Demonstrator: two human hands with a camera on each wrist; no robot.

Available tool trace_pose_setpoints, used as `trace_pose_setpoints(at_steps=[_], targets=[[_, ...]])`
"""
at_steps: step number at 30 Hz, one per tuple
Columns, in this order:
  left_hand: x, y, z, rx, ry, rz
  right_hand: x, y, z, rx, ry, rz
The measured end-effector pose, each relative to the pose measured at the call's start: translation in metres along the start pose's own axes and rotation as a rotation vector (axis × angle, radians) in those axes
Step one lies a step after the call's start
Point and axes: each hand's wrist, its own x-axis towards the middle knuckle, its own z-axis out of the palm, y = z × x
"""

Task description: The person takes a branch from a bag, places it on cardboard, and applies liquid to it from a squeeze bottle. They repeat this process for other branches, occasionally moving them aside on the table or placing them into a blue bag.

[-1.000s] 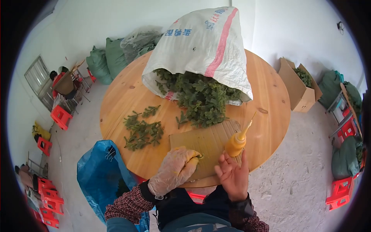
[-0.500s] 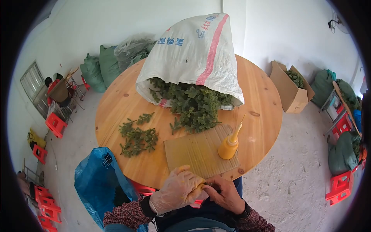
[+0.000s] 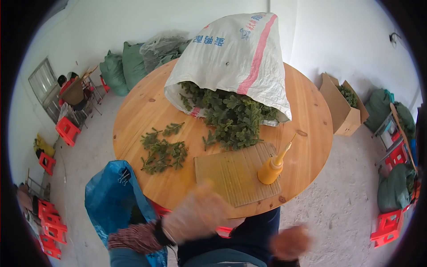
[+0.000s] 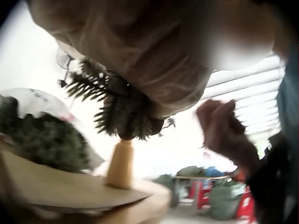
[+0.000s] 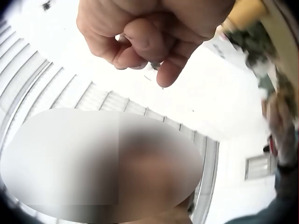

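Observation:
My left hand [image 3: 195,216], in a clear glove over a yellowish fingertip covering, is blurred above the near table edge. The left wrist view shows it gripping a dark green fir sprig [image 4: 110,109], whose stem is hidden in the fingers. Off the table at the right is my bare right hand [image 3: 291,242], also blurred. Its fingers are curled, and a small dark green bit [image 5: 155,66] shows between the fingertips in the right wrist view. On a cardboard sheet [image 3: 222,175] stands a yellow squeeze bottle [image 3: 270,171] with a thin nozzle.
Loose fir sprigs [image 3: 162,153] lie left of the cardboard on the round wooden table [image 3: 307,133]. A white woven sack [image 3: 227,62] spills more greenery [image 3: 235,118] at the back. Beside the table's left edge hangs a blue bag [image 3: 104,191]; an open carton [image 3: 340,107] stands far right.
My right hand came from beside the bottle to meet the left hand, then swung away to the right. The left hand moved down slightly off the cardboard.

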Motion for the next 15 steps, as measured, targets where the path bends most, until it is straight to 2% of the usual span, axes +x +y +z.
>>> trace_pose_setpoints(at_steps=[1,2,4,5,7,9,11,12,14,15], targets=[[-0.003,-0.005,0.0,0.07,-0.073,-0.074,0.032,0.044,0.119,0.073,-0.227,-0.114],[-0.004,-0.009,-0.007,0.086,-0.076,-0.064,0.058,0.047,0.168,-0.611,-0.514,-0.144],[-0.012,-0.009,-0.024,0.127,0.108,-0.04,0.07,0.039,0.176,-0.599,-0.333,-0.129],[-0.011,-0.018,-0.024,0.122,0.118,-0.058,0.075,0.032,0.176,-0.611,-0.336,-0.111],[0.001,-0.064,-0.027,0.547,0.124,-0.208,0.082,0.021,0.153,-0.465,-0.295,0.037],[-0.002,-0.109,-0.013,0.629,0.061,-0.352,0.087,0.019,0.125,-0.381,-0.281,0.12],[-0.018,-0.164,0.022,0.738,0.075,-0.377,0.082,0.032,0.099,-0.965,0.432,-0.519],[-0.016,-0.176,0.027,0.835,0.093,-0.404,0.084,0.039,0.1,-0.956,0.431,-0.524],[-0.012,-0.181,0.033,0.823,0.098,-0.421,0.09,0.053,0.108,-0.13,0.124,0.208],[-0.006,-0.181,0.034,0.806,0.105,-0.446,0.094,0.06,0.105,-0.132,0.116,0.207]])
